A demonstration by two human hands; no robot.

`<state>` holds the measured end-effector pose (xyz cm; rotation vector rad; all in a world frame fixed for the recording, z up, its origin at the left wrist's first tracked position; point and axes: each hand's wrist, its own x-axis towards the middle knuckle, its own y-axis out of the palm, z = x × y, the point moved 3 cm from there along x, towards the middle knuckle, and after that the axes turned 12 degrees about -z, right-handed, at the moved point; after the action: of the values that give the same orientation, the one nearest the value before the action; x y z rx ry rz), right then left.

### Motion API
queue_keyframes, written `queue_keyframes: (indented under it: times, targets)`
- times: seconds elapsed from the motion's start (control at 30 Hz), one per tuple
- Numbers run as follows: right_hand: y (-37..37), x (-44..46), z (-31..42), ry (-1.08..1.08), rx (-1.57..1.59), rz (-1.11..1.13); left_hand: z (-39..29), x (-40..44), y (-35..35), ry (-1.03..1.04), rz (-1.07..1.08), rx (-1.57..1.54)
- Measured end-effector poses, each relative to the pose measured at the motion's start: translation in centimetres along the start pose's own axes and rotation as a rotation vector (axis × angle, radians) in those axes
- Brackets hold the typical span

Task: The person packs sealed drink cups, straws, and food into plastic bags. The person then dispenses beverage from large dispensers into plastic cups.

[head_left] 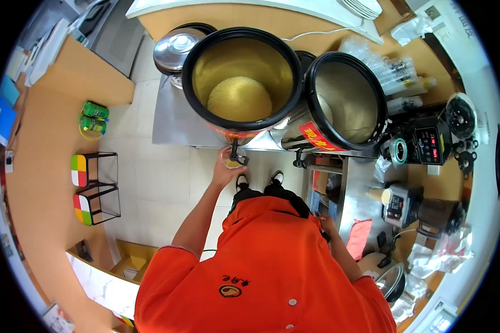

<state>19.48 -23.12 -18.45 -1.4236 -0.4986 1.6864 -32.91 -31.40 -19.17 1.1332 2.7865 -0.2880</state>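
My left hand (223, 169) is wrapped round a clear cup (226, 159), held under the black tap (236, 154) of a large insulated drink barrel (242, 119). Something yellowish shows inside the cup, partly covered by the tap. The barrel stands without its lid and holds yellow liquid with froth on top. My right hand (328, 225) hangs beside my right hip, close to the metal counter. A dark object shows by its fingers, which are too small and partly hidden to read. A second open barrel (347, 102) with a red label stands to the right.
A silver lid (178, 49) lies behind the left barrel. Along the right are plastic cups (391, 72), a black machine with a red display (428, 145), a blender (436, 211) and a pink cloth (359, 237). Two stools (83, 208) stand at the left.
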Motion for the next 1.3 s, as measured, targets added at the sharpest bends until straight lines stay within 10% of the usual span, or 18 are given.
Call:
queue_keyframes:
  times: [1.17, 1.3]
  targets:
    - [0.6, 0.7, -3.3, -0.127, 0.239, 0.035, -0.2, -0.6, -0.5, 0.102, -0.094, 0.171]
    - [-0.6, -1.4, -1.1, 0.112, 0.190, 0.016, 0.2, -0.5, -0.3, 0.103, -0.073, 0.165]
